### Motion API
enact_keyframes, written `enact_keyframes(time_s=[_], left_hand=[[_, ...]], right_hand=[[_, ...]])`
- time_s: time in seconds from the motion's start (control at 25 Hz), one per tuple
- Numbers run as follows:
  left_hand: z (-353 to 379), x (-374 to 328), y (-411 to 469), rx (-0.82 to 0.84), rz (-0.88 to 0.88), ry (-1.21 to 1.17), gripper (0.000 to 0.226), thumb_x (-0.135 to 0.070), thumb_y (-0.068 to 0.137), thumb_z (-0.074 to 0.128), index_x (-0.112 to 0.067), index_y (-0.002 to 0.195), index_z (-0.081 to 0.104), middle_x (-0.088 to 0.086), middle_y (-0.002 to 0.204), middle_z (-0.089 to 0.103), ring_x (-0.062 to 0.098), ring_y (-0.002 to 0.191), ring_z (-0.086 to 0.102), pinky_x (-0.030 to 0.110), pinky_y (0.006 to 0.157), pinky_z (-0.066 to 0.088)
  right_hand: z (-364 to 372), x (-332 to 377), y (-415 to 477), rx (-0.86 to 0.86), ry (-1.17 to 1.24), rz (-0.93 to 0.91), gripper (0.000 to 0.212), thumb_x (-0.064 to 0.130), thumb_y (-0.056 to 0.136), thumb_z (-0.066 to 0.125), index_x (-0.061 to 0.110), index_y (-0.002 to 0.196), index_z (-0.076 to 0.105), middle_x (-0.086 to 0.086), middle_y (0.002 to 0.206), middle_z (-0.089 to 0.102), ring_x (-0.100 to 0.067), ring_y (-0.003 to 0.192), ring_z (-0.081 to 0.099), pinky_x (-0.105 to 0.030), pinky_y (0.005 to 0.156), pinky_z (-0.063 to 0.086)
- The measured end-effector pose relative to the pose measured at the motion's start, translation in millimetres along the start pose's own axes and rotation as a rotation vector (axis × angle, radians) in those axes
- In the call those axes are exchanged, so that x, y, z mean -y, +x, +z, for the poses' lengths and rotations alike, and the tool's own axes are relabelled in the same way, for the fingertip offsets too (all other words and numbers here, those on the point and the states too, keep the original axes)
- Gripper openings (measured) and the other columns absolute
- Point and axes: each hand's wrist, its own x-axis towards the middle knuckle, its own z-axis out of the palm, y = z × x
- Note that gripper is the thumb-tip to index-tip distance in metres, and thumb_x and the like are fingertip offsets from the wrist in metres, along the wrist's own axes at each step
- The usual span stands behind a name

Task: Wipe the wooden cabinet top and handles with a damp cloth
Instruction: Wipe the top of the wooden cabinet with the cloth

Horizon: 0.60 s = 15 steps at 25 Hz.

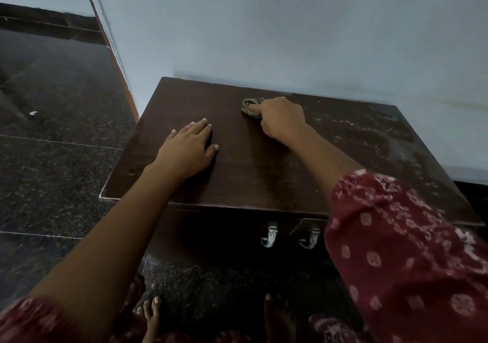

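1. We log the right hand (281, 119) with its fingers curled over a crumpled grey-green cloth (249, 106), pressing it onto the dark brown wooden cabinet top (237, 173). The cloth sits toward the back edge, near the pale wall (290, 39), roughly mid-width.
2. The cloth is bunched, not spread out. We judge this puts the pressure into a small patch, which suits scrubbing.
3. The left hand (188, 144) lies flat, palm down with fingers straight, on the left part of the top and holds nothing. We read it as a brace that carries the lean while the other arm reaches toward the back.
4. Pale specks (356, 131) are scattered over the right part of the top. The surface left of the cloth looks darker and cleaner. We judge the top as partly wiped, with the right side to do.
5. The left metal handle (269, 235) and the right metal handle (310, 238) hang on the front below the top edge, near each other and well apart from the cloth. Neither hand is touching them, so we take that step as pending.
6. The red patterned sleeve (409, 250) hides the near right corner of the top, so we cannot tell its condition.
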Motion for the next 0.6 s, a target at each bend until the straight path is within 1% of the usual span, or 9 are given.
enact_keyframes(time_s=[0.08, 0.2, 0.28, 0.4, 0.6], left_hand=[[-0.4, -0.8, -5.3, 0.005, 0.015, 0.013, 0.058, -0.038, 0.099, 0.033, -0.017, 0.15, 0.017, 0.0, 0.162, 0.008, 0.019, 0.149, 0.008, 0.045, 0.12, 0.01], [3.4, -4.8, -21.2, -0.025, 0.052, 0.024, 0.056, -0.037, 0.099, 0.034, -0.02, 0.15, 0.019, -0.003, 0.161, 0.013, 0.016, 0.149, 0.01, 0.042, 0.12, 0.01], [5.3, -15.1, -25.4, -0.045, 0.074, -0.023, 0.054, -0.035, 0.099, 0.033, -0.02, 0.15, 0.021, -0.002, 0.16, 0.017, 0.016, 0.148, 0.014, 0.041, 0.12, 0.011], [6.7, -39.2, -24.0, -0.027, 0.105, -0.039, 0.053, -0.033, 0.099, 0.032, -0.02, 0.15, 0.021, -0.002, 0.16, 0.018, 0.017, 0.148, 0.016, 0.041, 0.12, 0.012], [10.7, -54.1, -17.1, 0.009, 0.083, -0.04, 0.053, -0.035, 0.1, 0.029, -0.019, 0.149, 0.021, 0.0, 0.16, 0.017, 0.018, 0.148, 0.014, 0.042, 0.12, 0.011]], right_hand=[[1.6, 0.6, -27.5, 0.014, 0.017, -0.02, 0.046, 0.01, 0.094, 0.043, 0.029, 0.136, 0.044, -0.015, 0.127, 0.057, -0.032, 0.115, 0.053, -0.041, 0.082, 0.048], [6.5, 2.0, -71.4, 0.003, 0.026, -0.102, 0.056, 0.006, 0.092, 0.041, 0.039, 0.137, 0.039, -0.007, 0.132, 0.056, -0.031, 0.116, 0.05, -0.04, 0.074, 0.047], [4.4, 1.8, -98.2, -0.011, 0.033, -0.149, 0.058, 0.005, 0.092, 0.04, 0.04, 0.139, 0.035, -0.001, 0.137, 0.053, -0.031, 0.121, 0.047, -0.041, 0.078, 0.049], [-2.1, 0.3, -139.2, -0.003, 0.04, -0.213, 0.057, 0.009, 0.093, 0.04, 0.038, 0.141, 0.032, 0.005, 0.144, 0.045, -0.031, 0.128, 0.042, -0.04, 0.087, 0.048], [-6.2, -20.0, -187.9, 0.045, 0.053, -0.316, 0.056, 0.013, 0.095, 0.037, 0.04, 0.143, 0.027, 0.012, 0.153, 0.032, -0.029, 0.127, 0.041, -0.036, 0.087, 0.045]])
